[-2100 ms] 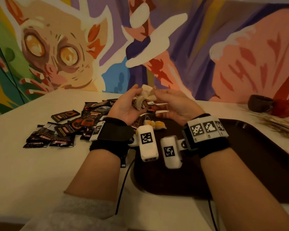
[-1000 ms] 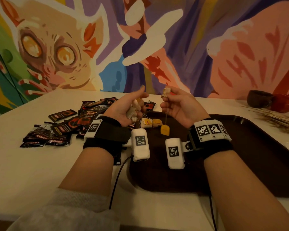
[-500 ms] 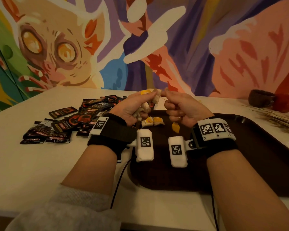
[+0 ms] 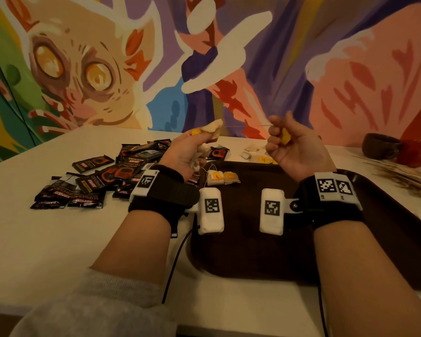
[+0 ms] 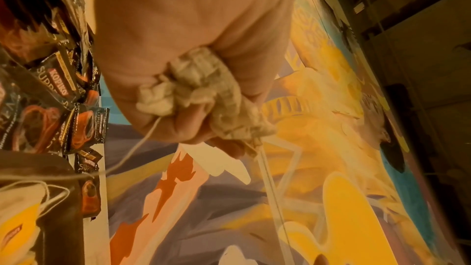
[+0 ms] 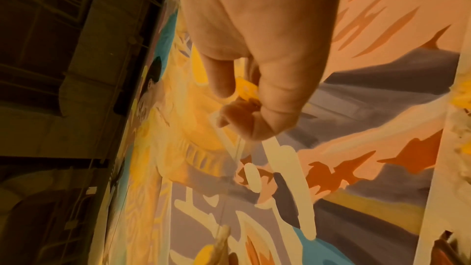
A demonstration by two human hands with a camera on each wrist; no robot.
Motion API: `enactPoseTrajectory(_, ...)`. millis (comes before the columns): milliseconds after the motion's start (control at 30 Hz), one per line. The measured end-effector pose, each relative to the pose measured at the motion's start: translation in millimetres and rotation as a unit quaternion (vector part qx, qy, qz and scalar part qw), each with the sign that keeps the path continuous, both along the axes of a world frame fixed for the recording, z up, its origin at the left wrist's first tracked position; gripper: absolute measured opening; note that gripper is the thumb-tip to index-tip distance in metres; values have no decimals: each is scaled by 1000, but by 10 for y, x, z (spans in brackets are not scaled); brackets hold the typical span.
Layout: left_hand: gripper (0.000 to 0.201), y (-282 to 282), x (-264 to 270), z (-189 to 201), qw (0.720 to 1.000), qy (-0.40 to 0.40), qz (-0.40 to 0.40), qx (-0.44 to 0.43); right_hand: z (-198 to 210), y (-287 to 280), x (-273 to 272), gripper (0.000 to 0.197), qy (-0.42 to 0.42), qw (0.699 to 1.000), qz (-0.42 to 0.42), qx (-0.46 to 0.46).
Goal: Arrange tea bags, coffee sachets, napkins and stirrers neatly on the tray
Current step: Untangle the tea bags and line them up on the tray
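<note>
Left grip (image 4: 192,152): my fist closed tight around a bunch of tea bags (image 5: 201,80), raised over the worktop (image 4: 58,239).
Right grip (image 4: 294,147): my fingertips pinching a yellow tag (image 4: 285,136), its string (image 4: 243,126) taut to the bunch.
Tray (image 4: 253,259): two tea bags (image 4: 223,177) at its far-left corner.

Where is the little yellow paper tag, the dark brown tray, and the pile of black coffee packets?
yellow paper tag (image 4: 285,136), head view, on its flat face.
dark brown plastic tray (image 4: 243,254), head view, bare floor near front.
black coffee sachets (image 4: 88,184), head view, middle of the pile.
</note>
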State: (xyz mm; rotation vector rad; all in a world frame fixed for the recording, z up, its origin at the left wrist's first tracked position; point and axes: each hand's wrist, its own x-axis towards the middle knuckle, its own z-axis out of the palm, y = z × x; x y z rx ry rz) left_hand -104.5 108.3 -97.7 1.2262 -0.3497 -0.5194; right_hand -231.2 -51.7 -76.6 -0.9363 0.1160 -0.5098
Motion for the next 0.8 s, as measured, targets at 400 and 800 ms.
enactPoseTrajectory(400, 9, 16, -6, 16, 999, -4, -20, 26, 46, -30, 8, 32, -77, 995, -66, -2)
enactPoseTrajectory(800, 15, 66, -67, 85, 989, 80, -106, -59, 100, 33, -10, 27, -33, 985, -104, -137)
